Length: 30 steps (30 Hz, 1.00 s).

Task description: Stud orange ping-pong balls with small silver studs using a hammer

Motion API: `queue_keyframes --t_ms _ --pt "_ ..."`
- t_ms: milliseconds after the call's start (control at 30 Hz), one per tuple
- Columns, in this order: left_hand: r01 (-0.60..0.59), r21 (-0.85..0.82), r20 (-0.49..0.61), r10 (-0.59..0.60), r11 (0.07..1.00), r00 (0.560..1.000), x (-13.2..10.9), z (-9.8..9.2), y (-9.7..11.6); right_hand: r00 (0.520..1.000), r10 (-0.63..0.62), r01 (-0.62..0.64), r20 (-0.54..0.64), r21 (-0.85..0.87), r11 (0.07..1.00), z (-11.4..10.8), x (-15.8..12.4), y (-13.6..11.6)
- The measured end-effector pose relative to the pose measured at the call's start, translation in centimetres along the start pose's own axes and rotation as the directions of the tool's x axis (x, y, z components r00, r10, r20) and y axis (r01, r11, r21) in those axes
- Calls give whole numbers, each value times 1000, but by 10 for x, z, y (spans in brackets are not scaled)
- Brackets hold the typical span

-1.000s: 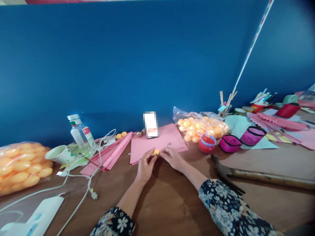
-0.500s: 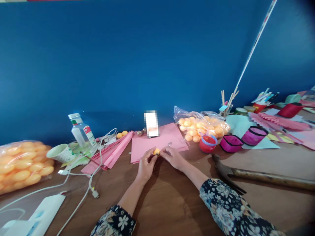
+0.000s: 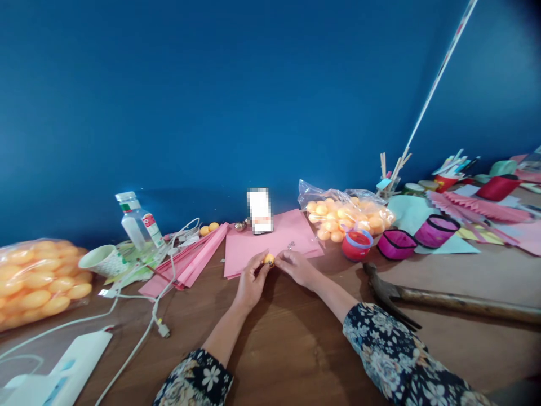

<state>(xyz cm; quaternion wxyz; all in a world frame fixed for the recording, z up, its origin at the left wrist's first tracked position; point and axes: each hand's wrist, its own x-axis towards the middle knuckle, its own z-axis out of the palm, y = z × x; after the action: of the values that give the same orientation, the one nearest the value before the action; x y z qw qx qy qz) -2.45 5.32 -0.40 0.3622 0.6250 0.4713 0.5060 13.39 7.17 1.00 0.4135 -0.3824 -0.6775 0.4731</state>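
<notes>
My left hand (image 3: 250, 282) and my right hand (image 3: 296, 268) meet over the near edge of a stack of pink paper sheets (image 3: 270, 239). Between their fingertips they pinch a small orange ball (image 3: 269, 259). Both hands have their fingers curled round it. A tiny metal piece (image 3: 291, 246) lies on the pink paper just behind my right hand. A clear bag of orange balls (image 3: 344, 216) sits to the right of the paper.
A hammer (image 3: 422, 296) lies on the brown table at right. Red and magenta cups (image 3: 395, 244) stand beyond it, with craft papers (image 3: 477, 211) further right. At left are folded pink paper (image 3: 186, 265), a water bottle (image 3: 137, 221), a paper cup (image 3: 101, 261), white cables (image 3: 139, 304) and another bag of orange balls (image 3: 36, 282).
The hands have stayed together on the ball, with only small finger shifts; the view has tilted slightly.
</notes>
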Motion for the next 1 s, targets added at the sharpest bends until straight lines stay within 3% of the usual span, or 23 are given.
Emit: queue_keyframes --t_ms 300,533,1000 --pt "-31 33 31 30 999 999 -2 1 8 996 89 -92 24 143 985 -2 0 -2" --pt "50 -34 8 -49 998 999 -3 3 4 997 74 -78 26 172 982 -4 -1 -1" --pt "-9 27 23 8 1000 1000 -3 3 3 996 68 -80 62 232 969 -4 -1 2"
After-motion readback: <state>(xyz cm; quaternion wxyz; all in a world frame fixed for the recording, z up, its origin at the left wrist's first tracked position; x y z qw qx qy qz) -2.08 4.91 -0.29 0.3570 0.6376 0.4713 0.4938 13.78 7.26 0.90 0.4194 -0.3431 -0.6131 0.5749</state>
